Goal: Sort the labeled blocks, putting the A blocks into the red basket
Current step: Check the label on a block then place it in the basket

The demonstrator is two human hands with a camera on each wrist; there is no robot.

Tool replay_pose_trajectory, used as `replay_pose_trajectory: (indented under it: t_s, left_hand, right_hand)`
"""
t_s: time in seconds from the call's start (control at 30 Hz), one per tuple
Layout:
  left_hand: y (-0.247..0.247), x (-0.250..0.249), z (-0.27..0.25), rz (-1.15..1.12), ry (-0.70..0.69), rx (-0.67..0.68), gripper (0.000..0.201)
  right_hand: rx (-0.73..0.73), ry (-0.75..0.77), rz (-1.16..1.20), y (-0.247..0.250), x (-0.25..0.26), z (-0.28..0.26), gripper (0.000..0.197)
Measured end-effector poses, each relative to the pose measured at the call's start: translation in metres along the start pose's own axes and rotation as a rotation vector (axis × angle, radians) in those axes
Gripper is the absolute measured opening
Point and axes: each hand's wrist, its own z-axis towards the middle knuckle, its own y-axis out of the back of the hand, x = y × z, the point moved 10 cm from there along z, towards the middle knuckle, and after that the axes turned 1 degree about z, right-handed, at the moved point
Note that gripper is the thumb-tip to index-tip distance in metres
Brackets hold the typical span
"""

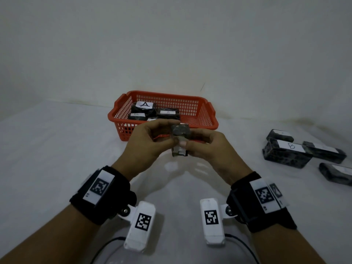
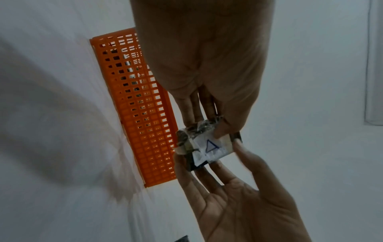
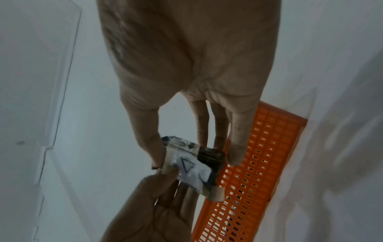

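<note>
Block between both hands, before basket

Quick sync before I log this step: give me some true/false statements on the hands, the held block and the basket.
1. Both hands hold one block. True: left hand and right hand pinch it together.
2. The held block's label reads A. True, seen from the left wrist.
3. The red basket holds no blocks. False: several lie inside, two showing A.
4. The B block is in the basket. False: it lies on the table to the right.
</note>
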Motion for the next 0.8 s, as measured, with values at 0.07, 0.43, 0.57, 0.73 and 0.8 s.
replay_pose_trajectory:
  t_s: [0.07,0.43,0.57,0.73,0.8]
  left_hand:
    - [0.0,0.0,0.0,0.004,-0.013,0.007,0.038]
    - [-0.024,0.021,-0.006,-0.026,0.158,0.258,0.036]
    - [-0.018,0.015,-0.002,-0.024,0.122,0.164,0.024]
    - [-0.012,0.013,-0.002,0.012,0.111,0.112,0.033]
    - [-0.016,0.011,-0.004,-0.008,0.108,0.149,0.043]
  right_hand:
    - [0.024,-0.062,0.076,-0.002,-0.005,0.001,0.032]
    - [-0.041,-0.018,0.167,0.013,-0.008,0.004,0.035]
    - [0.005,-0.022,0.182,0.008,-0.007,0.004,0.035]
    - [0.025,0.01,0.181,0.002,-0.004,0.004,0.038]
    - [0.011,0.034,0.202,0.005,-0.002,0.004,0.045]
